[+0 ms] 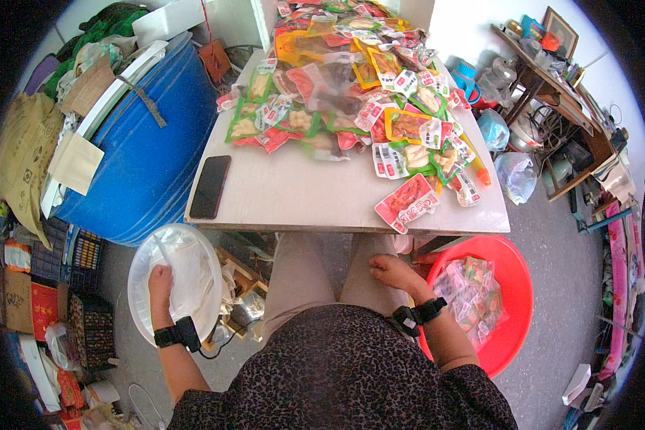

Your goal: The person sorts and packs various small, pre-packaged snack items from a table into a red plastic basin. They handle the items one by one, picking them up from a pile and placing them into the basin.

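My left hand (160, 279) is over a round translucent plastic tub (137, 301) with clear plastic bags (185, 269) in it; its fingers are hidden, and whether they grip a bag is unclear. Curled over my thigh near the table's front edge, my right hand (389, 270) shows nothing between its fingers. A heap of colourful sealed snack packets (322, 86) covers the far part of the white table (295, 199). One red packet (407, 203) lies at the front edge. To the right, a red plastic basin (518, 301) holds more packets (473, 295) in clear bags.
A black smartphone (210, 187) lies at the table's left edge. The large blue barrel (140, 140) stands left of the table. Cartons and crates (90, 328) line the far left; plastic bags (516, 177) and a cluttered wooden desk (575, 102) are at the right.
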Action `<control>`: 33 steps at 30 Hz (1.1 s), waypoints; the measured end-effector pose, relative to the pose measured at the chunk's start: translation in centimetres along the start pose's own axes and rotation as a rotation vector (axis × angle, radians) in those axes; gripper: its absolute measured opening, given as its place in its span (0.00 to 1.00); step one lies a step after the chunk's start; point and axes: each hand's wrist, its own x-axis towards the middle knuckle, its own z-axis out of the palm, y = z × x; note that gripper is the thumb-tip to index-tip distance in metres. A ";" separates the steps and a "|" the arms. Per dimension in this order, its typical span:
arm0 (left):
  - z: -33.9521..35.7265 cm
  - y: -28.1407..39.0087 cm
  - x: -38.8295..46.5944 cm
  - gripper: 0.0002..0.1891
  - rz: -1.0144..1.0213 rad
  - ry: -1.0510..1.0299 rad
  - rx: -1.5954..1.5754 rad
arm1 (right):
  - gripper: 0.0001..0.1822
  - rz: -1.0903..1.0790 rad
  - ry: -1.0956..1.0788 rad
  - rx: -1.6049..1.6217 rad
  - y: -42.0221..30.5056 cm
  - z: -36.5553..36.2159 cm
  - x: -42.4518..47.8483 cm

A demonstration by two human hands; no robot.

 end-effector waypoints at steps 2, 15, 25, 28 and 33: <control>-0.3 3.4 -0.9 0.10 0.039 0.000 -0.229 | 0.11 0.000 -0.033 0.043 -0.7 -0.5 0.0; 11.2 18.5 -0.5 0.05 0.098 -0.604 -1.177 | 0.13 -0.207 0.042 0.299 -8.7 -2.4 3.0; 18.5 23.4 -0.7 0.04 -0.170 -0.747 -1.340 | 0.18 -0.116 0.420 0.535 -10.4 -1.4 10.0; 19.9 23.4 -0.6 0.04 -0.195 -0.747 -1.354 | 0.18 -0.045 0.429 0.545 -9.2 -0.9 12.3; 20.8 22.3 -1.2 0.05 0.138 -0.633 -0.962 | 0.16 -0.012 0.432 0.564 -7.8 -1.2 14.2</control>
